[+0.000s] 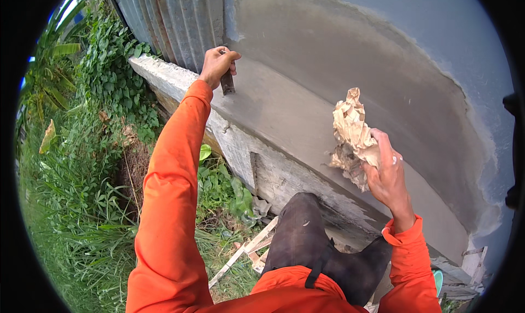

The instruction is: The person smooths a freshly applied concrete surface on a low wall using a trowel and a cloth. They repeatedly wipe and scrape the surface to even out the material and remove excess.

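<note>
My left hand (218, 65) is closed around the top of a dark, narrow, flat-ended tool (227, 84); its exact kind does not show. The tool's lower end meets the smooth grey cement ledge (284, 102) near its far left end. My right hand (389, 171) grips a crumpled wad of brown paper (353, 124), stained grey on its lower part, in front of the ledge's right half. Behind the ledge, a broad damp-looking grey cement patch (350, 50) covers part of the blue-grey wall (437, 18).
Corrugated metal sheeting (169, 23) stands at the far left. A rough concrete wall edge (240, 143) runs below the ledge. Grass and vines (82, 187) grow at left. Wooden strips (240, 255) lie on the ground beside my dark-trousered leg (298, 231).
</note>
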`<state>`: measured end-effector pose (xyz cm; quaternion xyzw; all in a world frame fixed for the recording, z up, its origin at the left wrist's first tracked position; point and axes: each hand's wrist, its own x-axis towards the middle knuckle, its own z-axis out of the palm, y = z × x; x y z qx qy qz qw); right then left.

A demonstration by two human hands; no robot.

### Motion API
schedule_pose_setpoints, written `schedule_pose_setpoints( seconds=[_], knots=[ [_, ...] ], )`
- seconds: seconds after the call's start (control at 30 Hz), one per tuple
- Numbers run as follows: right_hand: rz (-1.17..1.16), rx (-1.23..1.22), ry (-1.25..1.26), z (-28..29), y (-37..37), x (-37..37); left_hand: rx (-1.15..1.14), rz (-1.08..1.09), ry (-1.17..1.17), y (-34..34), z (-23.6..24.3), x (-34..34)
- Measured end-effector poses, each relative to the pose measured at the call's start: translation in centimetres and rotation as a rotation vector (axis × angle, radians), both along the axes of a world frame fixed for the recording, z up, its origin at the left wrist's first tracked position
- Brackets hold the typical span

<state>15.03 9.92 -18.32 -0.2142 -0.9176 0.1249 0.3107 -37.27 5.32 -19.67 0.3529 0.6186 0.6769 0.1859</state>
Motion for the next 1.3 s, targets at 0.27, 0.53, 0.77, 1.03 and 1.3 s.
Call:
schedule_pose_setpoints(
  seconds=[0.27, 0.53, 0.77, 1.03, 1.3],
  knots=[
    [-0.072, 0.276, -0.298, -6.1, -6.1, -19.5, 0.039, -0.026, -0.020, -0.2, -0.3, -0.3],
    [0.013, 0.426, -0.135, -0.6, 0.1, -22.3, 0.038, -0.073, -0.008, -0.3, -0.2, -0.5],
    [0.309, 0.295, -0.550, -3.7, -2.7, -25.1, 0.050, -0.069, 0.014, -0.3, -0.2, -0.6],
    [0.101, 0.437, -0.311, -3.7, 6.8, -33.1, 0.031, -0.097, 0.025, -0.5, 0.1, -0.7],
    [0.625, 0.363, -0.507, -5.3, -4.2, -31.1, -0.017, -0.122, 0.004, -0.8, 0.1, -0.8]
  ],
)
